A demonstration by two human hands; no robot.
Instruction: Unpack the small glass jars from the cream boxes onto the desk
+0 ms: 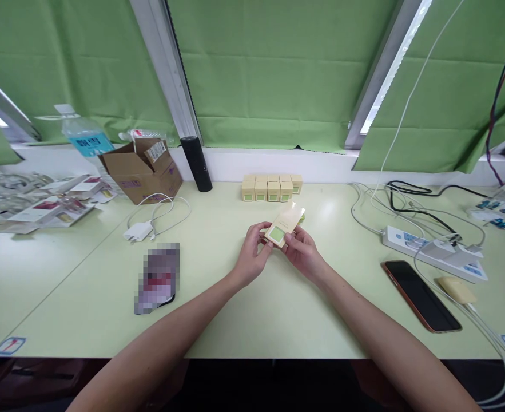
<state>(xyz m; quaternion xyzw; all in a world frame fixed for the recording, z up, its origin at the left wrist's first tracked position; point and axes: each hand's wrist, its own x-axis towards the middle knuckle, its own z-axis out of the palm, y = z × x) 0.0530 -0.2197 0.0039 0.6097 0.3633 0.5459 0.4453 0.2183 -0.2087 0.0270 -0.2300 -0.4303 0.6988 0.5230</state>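
1. Packet (287, 220), cream with a green square, sits mid-frame between both hands, apparently just above the table (252, 320). It's tilted, the square nearest the person, likely so that the printed face is easy to see.
2. Left hand (252, 252): fingers curled in, thumb and fingertips pinching the packet's lower left edge, a narrow grip.
3. Right hand (304, 253): likewise nearly closed, thumb lying by the green square, fingers mostly hidden behind. Two-sided support probably keeps such a light thing steady.
4. Some green peeks out behind the packet's right edge; I can't tell what it belongs to.
5. Small boxes (273, 189) stand packed close at upper centre, green squares facing forward; I'd say that keeps them together and beyond the fingers.
6. One phone (421, 296) lies at lower right, beside the power strip (434, 254), outside the right arm's path.
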